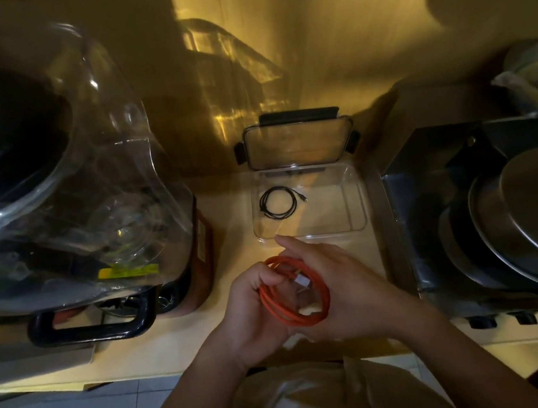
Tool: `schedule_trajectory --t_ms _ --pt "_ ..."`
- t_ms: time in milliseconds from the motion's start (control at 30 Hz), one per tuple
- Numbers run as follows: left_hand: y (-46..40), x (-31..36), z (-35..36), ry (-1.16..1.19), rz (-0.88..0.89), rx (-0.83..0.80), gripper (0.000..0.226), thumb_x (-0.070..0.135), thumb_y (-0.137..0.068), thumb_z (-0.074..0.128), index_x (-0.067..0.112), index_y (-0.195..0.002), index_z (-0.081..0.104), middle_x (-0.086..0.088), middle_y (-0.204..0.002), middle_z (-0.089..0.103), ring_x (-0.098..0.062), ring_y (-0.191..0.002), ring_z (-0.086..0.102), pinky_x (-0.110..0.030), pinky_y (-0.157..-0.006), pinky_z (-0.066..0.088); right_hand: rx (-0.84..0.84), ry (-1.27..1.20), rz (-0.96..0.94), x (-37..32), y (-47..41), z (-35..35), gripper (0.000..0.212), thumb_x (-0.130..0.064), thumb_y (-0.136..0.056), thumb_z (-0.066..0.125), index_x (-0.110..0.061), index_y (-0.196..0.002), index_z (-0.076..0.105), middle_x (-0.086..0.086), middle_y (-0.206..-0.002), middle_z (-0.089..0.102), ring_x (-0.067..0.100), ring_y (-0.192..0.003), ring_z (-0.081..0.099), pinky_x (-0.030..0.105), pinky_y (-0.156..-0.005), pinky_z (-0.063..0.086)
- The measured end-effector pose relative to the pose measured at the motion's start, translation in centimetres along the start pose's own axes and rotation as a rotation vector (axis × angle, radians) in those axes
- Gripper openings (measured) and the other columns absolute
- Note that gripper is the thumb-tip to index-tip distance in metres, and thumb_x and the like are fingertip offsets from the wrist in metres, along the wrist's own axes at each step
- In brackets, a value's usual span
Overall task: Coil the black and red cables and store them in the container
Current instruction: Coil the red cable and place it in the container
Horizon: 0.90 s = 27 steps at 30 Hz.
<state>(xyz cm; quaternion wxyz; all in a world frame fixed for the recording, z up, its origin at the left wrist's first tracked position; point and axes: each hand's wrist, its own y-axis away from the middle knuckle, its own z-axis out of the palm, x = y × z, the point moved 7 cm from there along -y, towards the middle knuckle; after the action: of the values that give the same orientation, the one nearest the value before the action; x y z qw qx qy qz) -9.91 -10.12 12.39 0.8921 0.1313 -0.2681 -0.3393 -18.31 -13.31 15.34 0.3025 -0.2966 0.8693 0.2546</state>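
Observation:
The red cable [274, 307] is wound into a round coil with a white plug at its top, held over the counter just in front of the clear container [360, 208]. My left hand [255, 319] grips the coil's left side. My right hand [344, 292] cups the coil from the right, its index finger stretched toward the container's near rim. The black cable [277, 202] lies coiled inside the container at its left end. The container's clear lid [297, 143], with black clips, leans upright behind it against the wall.
A large blender [68, 193] with a clear jug and black handle fills the counter's left side. On the right stands a metal stove with stacked steel pot lids [527, 221]. The counter's front edge runs just below my hands.

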Motion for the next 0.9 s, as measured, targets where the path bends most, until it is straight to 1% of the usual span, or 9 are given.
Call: schedule_trajectory --t_ms 100,200,333,400,500,567,633,767,900 --pt "0.1 0.0 -0.1 0.038 -0.034 -0.047 0.059 0.018 -0.059 0.064 0.002 -0.116 0.059 -0.02 -0.111 0.057 -0.033 -0.098 0.06 -0.047 -0.086 0.048 -0.017 0.021 -0.024 -0.2 -0.1 0.1 0.116 -0.062 -0.065 0.08 -0.044 -0.153 0.006 -0.019 -0.151 0.037 -0.001 -0.139 0.028 0.014 -0.111 0.02" --pt "0.0 0.5 -0.2 0.057 -0.004 -0.053 0.054 0.014 -0.056 0.061 0.002 -0.109 0.059 -0.021 -0.106 0.06 -0.037 -0.101 0.059 -0.051 -0.088 0.046 0.046 0.05 -0.034 -0.4 -0.4 -0.1 0.107 -0.067 -0.067 0.076 -0.04 -0.152 0.016 -0.019 -0.154 0.033 -0.004 -0.142 0.024 0.026 -0.118 0.026" --pt "-0.3 1.9 -1.4 0.157 0.168 0.026 0.072 0.007 -0.051 0.063 0.005 -0.122 0.055 -0.025 -0.117 0.059 -0.043 -0.105 0.061 -0.058 -0.096 0.046 0.129 -0.083 0.122 0.8 -0.1 -0.6 0.111 -0.061 -0.061 0.082 -0.046 -0.149 0.015 -0.047 -0.137 0.009 -0.035 -0.123 0.003 -0.001 -0.099 0.016" --pt "-0.3 2.5 -2.0 0.154 0.264 0.101 0.075 0.002 -0.045 0.064 0.008 -0.119 0.056 -0.022 -0.117 0.062 -0.041 -0.104 0.063 -0.056 -0.095 0.047 0.179 -0.277 0.268 2.3 0.6 -0.3 0.102 -0.052 -0.063 0.085 -0.049 -0.144 0.023 -0.052 -0.129 0.023 -0.032 -0.118 0.024 0.002 -0.091 0.029" --pt "-0.2 3.1 -2.6 0.029 0.347 0.227 0.068 -0.004 -0.052 0.049 0.011 -0.118 0.055 -0.017 -0.116 0.066 -0.034 -0.105 0.065 -0.049 -0.094 0.048 0.219 -0.675 0.377 3.9 0.9 1.6 0.041 -0.042 -0.082 0.07 -0.03 -0.119 0.061 -0.019 -0.105 0.07 -0.001 -0.097 0.064 0.015 -0.077 0.052" --pt "-0.3 3.4 -2.7 -0.103 0.401 0.274 0.064 -0.003 -0.056 0.047 0.013 -0.117 0.057 -0.015 -0.118 0.066 -0.03 -0.111 0.063 -0.047 -0.096 0.048 0.193 -0.936 0.458 4.3 0.8 3.3 0.04 -0.045 -0.085 0.059 -0.013 -0.105 0.07 0.007 -0.093 0.076 0.019 -0.086 0.071 0.028 -0.075 0.058" --pt "-0.5 3.6 -2.8 -0.23 0.445 0.302 0.06 -0.002 -0.057 0.052 0.012 -0.115 0.057 -0.015 -0.118 0.065 -0.029 -0.116 0.06 -0.045 -0.097 0.046 0.14 -1.106 0.504 3.7 0.5 4.4 0.044 -0.043 -0.09 0.054 -0.005 -0.103 0.07 0.02 -0.09 0.076 0.028 -0.08 0.074 0.036 -0.074 0.06" --pt "-0.7 3.8 -2.8 -0.361 0.459 0.309 0.06 0.014 -0.059 0.067 0.014 -0.118 0.056 -0.014 -0.123 0.065 -0.03 -0.124 0.057 -0.045 -0.104 0.041 0.188 -1.286 0.494 3.3 -0.3 4.9 0.038 -0.031 -0.096 0.053 0.002 -0.107 0.069 0.024 -0.093 0.076 0.027 -0.076 0.075 0.032 -0.068 0.061" --pt "-1.0 4.2 -3.4 -0.411 0.449 0.336 0.045 0.02 -0.075 0.066 0.017 -0.119 0.057 -0.014 -0.131 0.063 -0.03 -0.125 0.056 -0.043 -0.1 0.042 0.216 -1.403 0.501 3.3 -1.1 5.1 0.033 -0.023 -0.1 0.051 0.004 -0.111 0.067 0.023 -0.102 0.075 0.031 -0.093 0.075 0.034 -0.075 0.061"
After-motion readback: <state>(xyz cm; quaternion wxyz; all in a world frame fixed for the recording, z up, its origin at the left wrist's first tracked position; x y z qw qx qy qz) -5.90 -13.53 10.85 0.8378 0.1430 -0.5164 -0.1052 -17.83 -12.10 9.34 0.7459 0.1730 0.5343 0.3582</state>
